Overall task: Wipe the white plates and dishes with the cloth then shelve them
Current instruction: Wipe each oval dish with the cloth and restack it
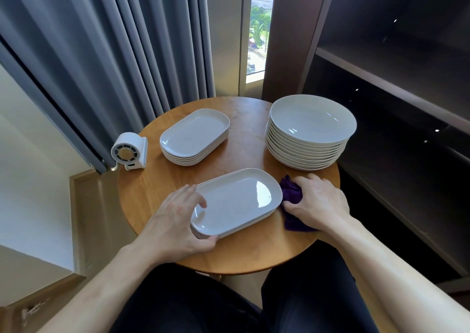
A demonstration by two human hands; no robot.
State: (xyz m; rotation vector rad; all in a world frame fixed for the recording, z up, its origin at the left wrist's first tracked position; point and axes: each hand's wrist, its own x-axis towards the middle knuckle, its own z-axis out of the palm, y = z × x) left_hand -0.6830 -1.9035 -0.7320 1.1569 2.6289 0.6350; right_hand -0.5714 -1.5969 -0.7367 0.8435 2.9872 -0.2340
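In the head view, a round wooden table (244,154) is seen from above, with dark-clad legs shown beneath its near edge. A short stack of oblong white plates (236,203) is set at the near middle of the table. Its left end is gripped by the left hand (178,218): the thumb is hooked round the near rim, the fingers are spread over the far rim, and one fingertip is laid inside the top plate. Just beside the right end of this stack, a crumpled purple cloth (292,195) is clutched by the right hand (320,203) and pressed onto the tabletop, touching the plate rim.

Farther back on the left, a taller stack of oblong plates (194,136) is placed, well apart from the near one. At the back right, a pile of round deep dishes (310,134) is stacked near the table's edge. A small white fan (129,152) is stood at the table's left rim. Grey curtains (114,52) are hung behind, a narrow window (259,27) is shown between them and a dark shelf unit (396,86) on the right.
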